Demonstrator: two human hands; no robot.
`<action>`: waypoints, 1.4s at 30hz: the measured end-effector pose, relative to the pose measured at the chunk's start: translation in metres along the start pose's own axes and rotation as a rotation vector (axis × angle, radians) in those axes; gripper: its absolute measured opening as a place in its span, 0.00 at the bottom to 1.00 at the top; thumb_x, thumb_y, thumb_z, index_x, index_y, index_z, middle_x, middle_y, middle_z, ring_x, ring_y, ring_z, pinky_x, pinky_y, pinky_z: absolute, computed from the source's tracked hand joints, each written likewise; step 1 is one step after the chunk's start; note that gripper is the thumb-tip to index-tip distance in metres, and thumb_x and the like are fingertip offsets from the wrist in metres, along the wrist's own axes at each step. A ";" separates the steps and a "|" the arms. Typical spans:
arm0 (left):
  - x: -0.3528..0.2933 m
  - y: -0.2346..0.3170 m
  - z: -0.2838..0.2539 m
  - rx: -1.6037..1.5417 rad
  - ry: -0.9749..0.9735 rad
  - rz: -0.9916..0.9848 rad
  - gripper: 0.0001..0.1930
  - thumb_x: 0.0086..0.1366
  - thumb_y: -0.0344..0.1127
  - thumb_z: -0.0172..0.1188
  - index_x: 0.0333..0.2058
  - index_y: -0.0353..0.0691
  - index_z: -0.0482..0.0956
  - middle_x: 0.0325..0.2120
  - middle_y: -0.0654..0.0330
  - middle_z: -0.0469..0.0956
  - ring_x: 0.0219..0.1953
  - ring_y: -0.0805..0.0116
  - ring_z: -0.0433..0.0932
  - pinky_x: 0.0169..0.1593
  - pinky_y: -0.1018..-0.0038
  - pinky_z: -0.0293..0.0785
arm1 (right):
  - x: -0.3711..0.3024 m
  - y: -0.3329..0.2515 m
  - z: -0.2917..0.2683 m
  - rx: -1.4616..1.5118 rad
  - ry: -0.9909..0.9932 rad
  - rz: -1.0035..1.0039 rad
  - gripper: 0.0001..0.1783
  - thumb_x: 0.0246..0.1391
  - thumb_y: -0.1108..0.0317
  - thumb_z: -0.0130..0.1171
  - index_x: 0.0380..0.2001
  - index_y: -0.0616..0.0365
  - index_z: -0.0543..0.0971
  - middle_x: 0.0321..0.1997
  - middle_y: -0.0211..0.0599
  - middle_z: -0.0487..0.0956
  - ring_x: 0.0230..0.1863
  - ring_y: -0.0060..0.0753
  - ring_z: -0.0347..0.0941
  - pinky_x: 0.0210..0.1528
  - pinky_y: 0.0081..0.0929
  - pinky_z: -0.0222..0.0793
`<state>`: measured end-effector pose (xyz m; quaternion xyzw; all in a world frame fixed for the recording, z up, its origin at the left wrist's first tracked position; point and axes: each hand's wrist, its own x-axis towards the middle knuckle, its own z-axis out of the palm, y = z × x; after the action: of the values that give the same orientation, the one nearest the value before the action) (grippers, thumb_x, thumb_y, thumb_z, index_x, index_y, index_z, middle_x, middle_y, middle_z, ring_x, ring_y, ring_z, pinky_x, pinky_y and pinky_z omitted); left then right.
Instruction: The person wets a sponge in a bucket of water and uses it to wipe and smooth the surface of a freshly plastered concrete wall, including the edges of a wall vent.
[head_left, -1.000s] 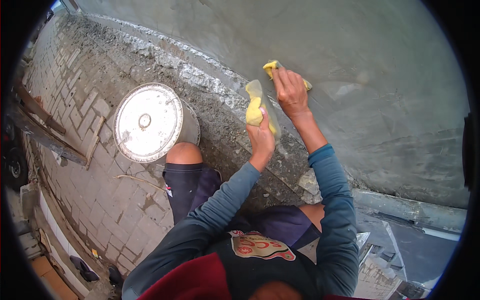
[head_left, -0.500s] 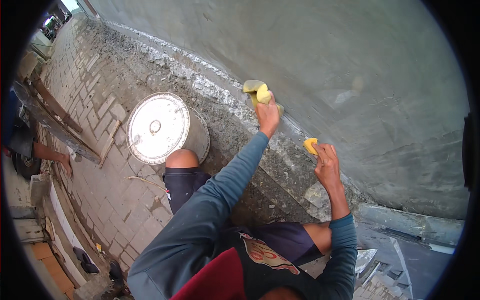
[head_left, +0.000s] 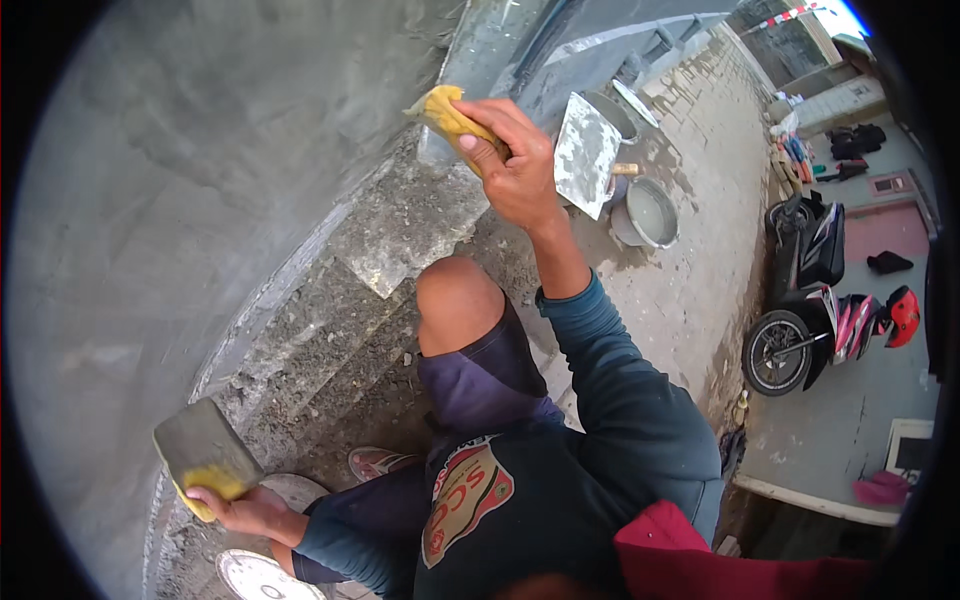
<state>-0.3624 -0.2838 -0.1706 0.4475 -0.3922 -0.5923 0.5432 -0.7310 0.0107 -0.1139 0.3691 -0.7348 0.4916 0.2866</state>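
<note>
The left hand [head_left: 245, 510] sits low at the frame's lower left, arm bent close to the body, fingers wrapped around a yellow sponge block [head_left: 203, 458] whose broad face is coated in grey cement; the block leans against the foot of the wall. The right arm in a teal sleeve reaches up and outward, and the right hand [head_left: 515, 165] has its fingers curled tight on a second yellow sponge [head_left: 445, 115], pressed to the smooth, wet-looking grey plastered wall [head_left: 200, 170]. Below it runs a rough, pitted concrete ledge [head_left: 390, 235]. Farther off stand a flat metal trowel [head_left: 587, 152], a grey bucket [head_left: 650, 212], and a parked motorbike [head_left: 820, 300].
</note>
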 end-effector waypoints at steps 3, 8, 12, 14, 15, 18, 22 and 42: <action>-0.002 0.004 -0.004 0.078 -0.052 0.101 0.30 0.70 0.50 0.57 0.62 0.37 0.65 0.58 0.54 0.70 0.59 0.59 0.71 0.60 0.61 0.70 | -0.078 0.047 -0.069 -0.148 -0.254 0.376 0.16 0.53 0.79 0.61 0.47 0.63 0.81 0.42 0.45 0.80 0.40 0.42 0.77 0.43 0.32 0.72; 0.017 -0.003 -0.026 0.159 -0.082 0.200 0.30 0.69 0.49 0.59 0.62 0.37 0.65 0.60 0.53 0.68 0.60 0.56 0.70 0.63 0.60 0.67 | -0.212 0.128 -0.184 -0.540 -0.165 0.785 0.18 0.54 0.76 0.62 0.50 0.64 0.80 0.41 0.46 0.81 0.42 0.38 0.79 0.46 0.29 0.72; 0.029 0.006 -0.025 0.271 -0.099 0.228 0.32 0.70 0.52 0.56 0.63 0.36 0.63 0.60 0.51 0.68 0.60 0.56 0.70 0.64 0.58 0.67 | -0.254 0.198 -0.258 -0.375 0.346 1.274 0.19 0.55 0.72 0.62 0.51 0.63 0.81 0.42 0.39 0.84 0.41 0.31 0.79 0.47 0.26 0.72; 0.029 0.009 -0.021 0.301 -0.110 0.233 0.32 0.70 0.53 0.55 0.63 0.36 0.63 0.60 0.51 0.68 0.60 0.56 0.70 0.64 0.58 0.67 | -0.269 0.241 -0.295 -0.365 0.486 1.325 0.18 0.55 0.72 0.61 0.49 0.65 0.82 0.40 0.38 0.84 0.39 0.28 0.78 0.44 0.26 0.72; 0.028 0.010 -0.018 0.315 -0.115 0.235 0.32 0.70 0.53 0.55 0.63 0.36 0.63 0.60 0.51 0.68 0.60 0.56 0.70 0.64 0.58 0.67 | -0.277 0.264 -0.313 -0.352 0.626 1.362 0.17 0.55 0.72 0.60 0.47 0.67 0.82 0.38 0.36 0.84 0.37 0.25 0.77 0.42 0.26 0.72; 0.026 0.010 -0.017 0.337 -0.128 0.213 0.32 0.70 0.53 0.55 0.63 0.35 0.63 0.60 0.51 0.68 0.60 0.56 0.70 0.64 0.58 0.67 | -0.291 0.321 -0.367 -0.497 0.575 1.385 0.18 0.54 0.70 0.60 0.48 0.63 0.82 0.40 0.43 0.85 0.38 0.33 0.81 0.44 0.30 0.74; 0.027 0.020 -0.022 0.365 -0.126 0.195 0.32 0.70 0.53 0.55 0.63 0.35 0.63 0.60 0.51 0.68 0.60 0.56 0.70 0.64 0.58 0.67 | -0.298 0.362 -0.393 -1.034 0.083 1.181 0.20 0.51 0.64 0.63 0.48 0.55 0.83 0.42 0.53 0.83 0.45 0.49 0.82 0.50 0.39 0.74; 0.022 0.060 -0.042 0.368 -0.172 0.132 0.33 0.71 0.55 0.52 0.63 0.35 0.62 0.60 0.51 0.68 0.60 0.55 0.70 0.64 0.57 0.67 | -0.312 0.378 -0.435 0.258 0.853 1.485 0.26 0.65 0.50 0.52 0.56 0.58 0.74 0.51 0.38 0.78 0.44 0.42 0.77 0.49 0.42 0.73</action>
<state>-0.3052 -0.3107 -0.1277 0.4602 -0.5670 -0.5100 0.4545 -0.8421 0.5902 -0.3984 -0.3927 -0.5541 0.7274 0.0983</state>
